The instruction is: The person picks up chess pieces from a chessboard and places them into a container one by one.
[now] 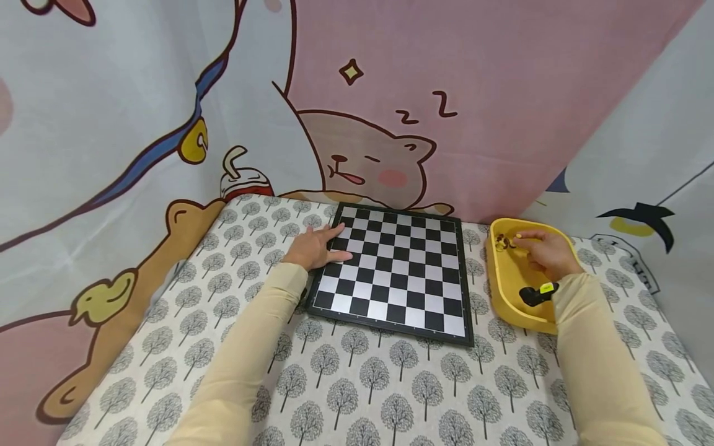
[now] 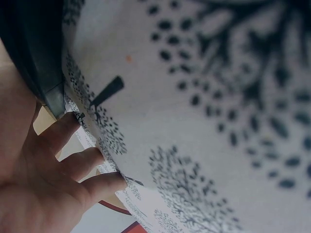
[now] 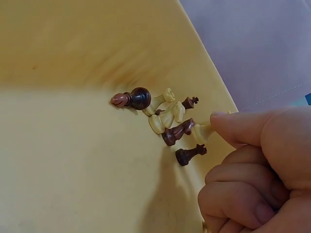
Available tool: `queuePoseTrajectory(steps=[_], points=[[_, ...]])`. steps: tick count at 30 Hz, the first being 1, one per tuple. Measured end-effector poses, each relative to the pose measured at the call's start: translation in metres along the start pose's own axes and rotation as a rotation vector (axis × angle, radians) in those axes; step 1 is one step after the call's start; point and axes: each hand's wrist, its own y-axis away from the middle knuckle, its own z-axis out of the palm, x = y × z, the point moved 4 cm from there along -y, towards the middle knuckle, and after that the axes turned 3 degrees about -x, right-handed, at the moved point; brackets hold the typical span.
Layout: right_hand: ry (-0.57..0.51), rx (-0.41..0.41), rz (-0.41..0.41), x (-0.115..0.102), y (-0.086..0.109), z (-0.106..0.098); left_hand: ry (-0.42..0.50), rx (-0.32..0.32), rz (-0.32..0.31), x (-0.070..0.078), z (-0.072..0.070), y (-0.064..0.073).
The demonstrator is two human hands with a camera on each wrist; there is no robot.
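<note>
A black-and-white chessboard (image 1: 390,266) lies flat on the patterned cloth. My left hand (image 1: 315,248) rests at its left edge, fingers spread, with thumb and index finger reaching over the squares. From the left wrist, that hand (image 2: 63,179) shows beside the board's dark side (image 2: 39,53). My right hand (image 1: 549,253) is inside the yellow tub (image 1: 521,319), its other fingers curled while thumb and index finger pinch a cream chess piece (image 3: 201,132), partly hidden by the thumb. Near those fingertips lie several brown and cream pieces, among them a dark rook-like piece (image 3: 190,154) and a brown bishop (image 3: 131,99).
The tub stands right of the board, near the back of the table. A tree-print cloth (image 1: 357,384) covers the tabletop. Behind it hangs a cartoon curtain (image 1: 474,124). A black wrist camera (image 1: 537,294) sits on the right wrist, over the tub.
</note>
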Motion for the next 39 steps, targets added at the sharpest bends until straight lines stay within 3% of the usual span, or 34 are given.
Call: queuePoseTrajectory(steps=[29, 39], points=[[0.051, -0.002, 0.028, 0.004, 0.007, -0.008, 0.000, 0.006, 0.013, 0.007, 0.000, -0.005], [0.025, -0.056, -0.012, -0.005, 0.010, 0.001, 0.029, -0.019, 0.013, 0.001, 0.000, -0.002]])
